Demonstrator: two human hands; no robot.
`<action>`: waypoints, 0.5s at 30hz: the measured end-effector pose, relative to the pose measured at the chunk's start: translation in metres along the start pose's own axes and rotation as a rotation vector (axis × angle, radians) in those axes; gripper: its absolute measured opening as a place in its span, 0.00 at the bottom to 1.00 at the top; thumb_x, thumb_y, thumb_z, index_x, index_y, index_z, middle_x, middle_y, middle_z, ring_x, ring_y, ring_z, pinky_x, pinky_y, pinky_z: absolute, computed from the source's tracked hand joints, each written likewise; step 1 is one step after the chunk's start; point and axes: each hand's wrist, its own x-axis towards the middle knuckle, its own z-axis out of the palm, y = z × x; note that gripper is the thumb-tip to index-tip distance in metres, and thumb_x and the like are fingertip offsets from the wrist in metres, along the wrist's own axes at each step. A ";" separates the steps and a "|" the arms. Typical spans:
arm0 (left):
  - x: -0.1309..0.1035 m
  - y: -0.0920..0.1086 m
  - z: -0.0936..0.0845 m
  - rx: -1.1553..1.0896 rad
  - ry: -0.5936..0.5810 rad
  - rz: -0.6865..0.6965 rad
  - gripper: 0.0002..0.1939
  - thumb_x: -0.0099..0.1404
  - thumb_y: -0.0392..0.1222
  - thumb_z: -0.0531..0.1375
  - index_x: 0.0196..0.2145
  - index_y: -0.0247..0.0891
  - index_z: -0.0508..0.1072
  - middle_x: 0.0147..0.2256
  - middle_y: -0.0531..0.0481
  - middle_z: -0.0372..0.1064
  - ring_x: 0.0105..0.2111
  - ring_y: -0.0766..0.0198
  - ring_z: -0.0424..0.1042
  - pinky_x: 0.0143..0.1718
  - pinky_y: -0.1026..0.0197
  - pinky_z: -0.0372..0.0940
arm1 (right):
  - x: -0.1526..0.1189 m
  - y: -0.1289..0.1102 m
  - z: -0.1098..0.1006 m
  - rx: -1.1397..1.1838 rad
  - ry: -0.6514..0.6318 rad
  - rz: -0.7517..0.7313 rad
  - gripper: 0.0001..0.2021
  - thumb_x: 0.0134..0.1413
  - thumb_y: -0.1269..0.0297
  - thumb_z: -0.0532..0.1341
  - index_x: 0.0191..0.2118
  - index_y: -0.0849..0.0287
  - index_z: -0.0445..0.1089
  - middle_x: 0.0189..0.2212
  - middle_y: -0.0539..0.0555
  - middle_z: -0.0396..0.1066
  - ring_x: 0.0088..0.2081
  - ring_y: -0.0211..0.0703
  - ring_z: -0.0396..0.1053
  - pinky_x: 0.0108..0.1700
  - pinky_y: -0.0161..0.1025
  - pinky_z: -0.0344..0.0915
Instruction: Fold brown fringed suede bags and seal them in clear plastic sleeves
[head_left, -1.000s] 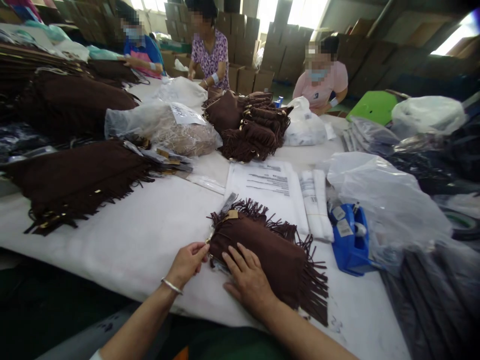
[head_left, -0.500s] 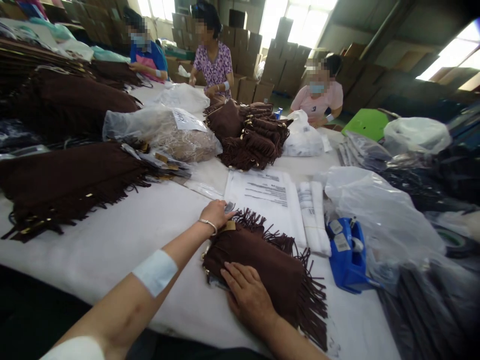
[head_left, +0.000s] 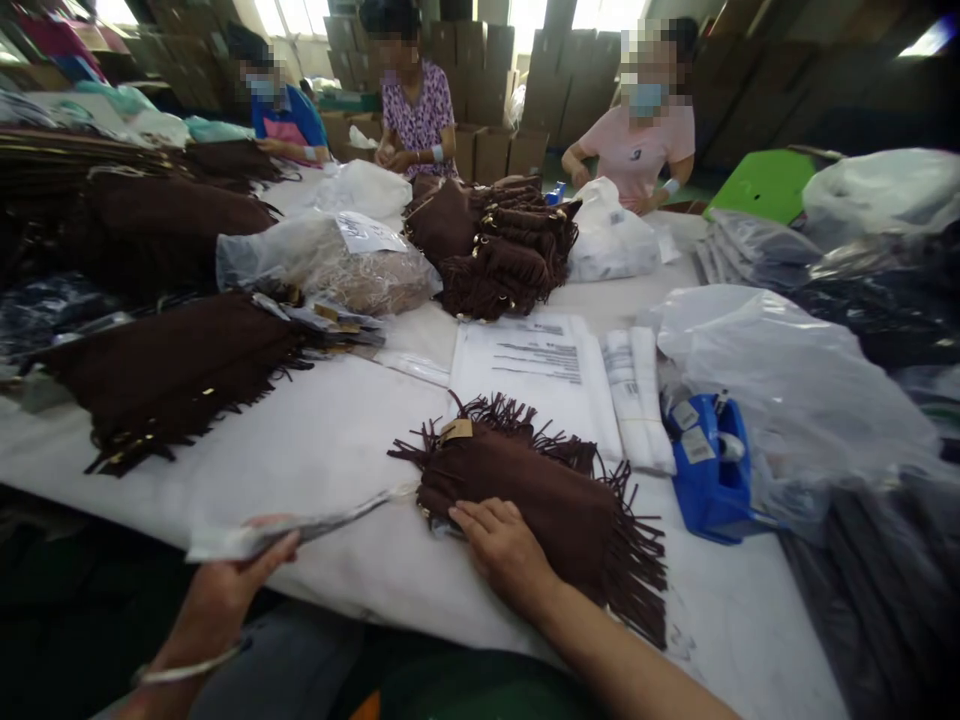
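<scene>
Left hand (head_left: 232, 585) swung back from the bag with a wrapped strip

From the far left corner of the brown fringed bag (head_left: 536, 490), the hand had pulled back to the worktop's (head_left: 349, 435) near edge, taking the pale, plastic-looking strip (head_left: 330, 523) with it. Motion blurred the strip, but its fingers appeared pinched around it, and its far end reached the bag's left end; whether it was attached could not be made out. With the strip stretched sideways, the fringe at that corner lay spread out.

The right hand (head_left: 506, 555) stayed put, fingers laid flat on the bag without gripping, which probably steadied it against the pull.

The bag lay before the person, its lower right fringe near the near edge. Printed white sheets (head_left: 525, 360) sat just beyond it, a blue dispenser (head_left: 709, 470) to the right. The broadest bare stretch ran leftward, toward another fringed bag (head_left: 180, 360); the right side was tighter.
</scene>
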 end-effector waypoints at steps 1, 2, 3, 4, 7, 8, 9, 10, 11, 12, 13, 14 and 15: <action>-0.026 -0.009 0.002 0.056 -0.031 0.054 0.13 0.51 0.54 0.64 0.32 0.47 0.72 0.33 0.51 0.70 0.38 0.51 0.69 0.44 0.54 0.66 | 0.000 0.000 -0.001 0.005 -0.004 -0.001 0.25 0.55 0.76 0.55 0.58 0.54 0.59 0.55 0.53 0.64 0.50 0.48 0.61 0.52 0.48 0.57; -0.049 -0.016 0.007 0.100 -0.127 0.116 0.10 0.53 0.51 0.63 0.34 0.49 0.72 0.37 0.51 0.71 0.40 0.51 0.69 0.45 0.54 0.66 | 0.000 -0.001 -0.002 0.009 -0.005 -0.003 0.25 0.55 0.76 0.56 0.58 0.54 0.59 0.55 0.54 0.64 0.49 0.48 0.62 0.52 0.48 0.57; -0.069 -0.020 0.017 0.144 -0.254 0.203 0.09 0.55 0.48 0.62 0.36 0.50 0.71 0.40 0.50 0.70 0.42 0.51 0.69 0.46 0.54 0.65 | 0.000 -0.001 -0.003 0.010 -0.005 -0.008 0.24 0.55 0.75 0.56 0.58 0.54 0.60 0.54 0.54 0.65 0.49 0.48 0.62 0.51 0.48 0.57; -0.084 -0.020 0.030 0.183 -0.374 0.299 0.09 0.57 0.45 0.61 0.37 0.50 0.71 0.42 0.48 0.70 0.43 0.51 0.68 0.46 0.54 0.65 | 0.001 -0.001 -0.003 0.010 -0.002 -0.011 0.24 0.55 0.75 0.56 0.58 0.55 0.60 0.54 0.54 0.65 0.49 0.48 0.62 0.51 0.48 0.57; -0.107 -0.005 0.075 0.295 -0.646 0.535 0.05 0.58 0.40 0.58 0.34 0.45 0.71 0.41 0.44 0.70 0.42 0.53 0.68 0.45 0.54 0.63 | 0.001 -0.003 -0.005 0.008 0.012 -0.016 0.23 0.54 0.76 0.56 0.56 0.55 0.62 0.53 0.53 0.66 0.48 0.48 0.62 0.51 0.47 0.57; -0.108 0.004 0.089 0.348 -0.711 0.561 0.04 0.58 0.40 0.58 0.34 0.44 0.71 0.40 0.44 0.70 0.41 0.53 0.68 0.44 0.55 0.63 | 0.001 -0.003 -0.006 0.012 0.015 -0.018 0.23 0.53 0.76 0.56 0.56 0.55 0.63 0.53 0.53 0.67 0.48 0.47 0.62 0.51 0.47 0.57; -0.105 0.013 0.099 0.404 -0.786 0.556 0.05 0.57 0.41 0.59 0.34 0.43 0.71 0.39 0.44 0.71 0.40 0.54 0.68 0.43 0.56 0.63 | 0.001 -0.004 -0.008 0.018 0.016 -0.020 0.23 0.53 0.76 0.56 0.55 0.55 0.63 0.52 0.54 0.67 0.48 0.47 0.62 0.51 0.46 0.57; -0.101 0.021 0.106 0.461 -0.857 0.526 0.06 0.56 0.43 0.60 0.32 0.42 0.71 0.38 0.45 0.71 0.38 0.54 0.69 0.40 0.57 0.62 | 0.001 -0.004 -0.009 0.026 0.014 -0.024 0.23 0.52 0.77 0.56 0.55 0.55 0.64 0.52 0.54 0.68 0.48 0.47 0.63 0.50 0.46 0.57; -0.094 0.028 0.109 0.507 -0.904 0.482 0.06 0.54 0.45 0.61 0.30 0.42 0.71 0.35 0.46 0.72 0.35 0.55 0.69 0.36 0.58 0.62 | 0.001 -0.004 -0.011 0.033 0.010 -0.029 0.23 0.51 0.77 0.56 0.54 0.55 0.64 0.51 0.54 0.68 0.47 0.47 0.63 0.50 0.45 0.58; -0.086 0.033 0.109 0.543 -0.925 0.434 0.07 0.54 0.47 0.61 0.27 0.42 0.71 0.32 0.47 0.72 0.32 0.55 0.70 0.33 0.59 0.61 | 0.001 -0.005 -0.012 0.038 0.007 -0.033 0.24 0.51 0.77 0.57 0.54 0.55 0.65 0.51 0.54 0.68 0.47 0.47 0.63 0.50 0.45 0.58; -0.076 0.036 0.106 0.570 -0.906 0.385 0.11 0.55 0.50 0.59 0.24 0.41 0.70 0.28 0.47 0.72 0.30 0.55 0.70 0.31 0.59 0.60 | 0.001 -0.005 -0.013 0.040 0.007 -0.036 0.24 0.51 0.77 0.57 0.54 0.55 0.65 0.51 0.54 0.68 0.47 0.46 0.63 0.50 0.44 0.58; -0.066 0.037 0.102 0.588 -0.848 0.337 0.15 0.57 0.53 0.57 0.21 0.41 0.69 0.25 0.46 0.71 0.28 0.54 0.70 0.30 0.59 0.59 | 0.000 -0.005 -0.014 0.039 0.008 -0.038 0.24 0.50 0.77 0.57 0.54 0.55 0.65 0.51 0.54 0.68 0.47 0.46 0.63 0.49 0.44 0.58; -0.055 0.037 0.097 0.594 -0.770 0.298 0.18 0.60 0.56 0.54 0.21 0.41 0.68 0.23 0.45 0.69 0.27 0.53 0.70 0.30 0.58 0.58 | 0.000 -0.005 -0.014 0.036 0.011 -0.039 0.24 0.50 0.77 0.58 0.54 0.55 0.65 0.51 0.53 0.68 0.47 0.46 0.63 0.49 0.44 0.58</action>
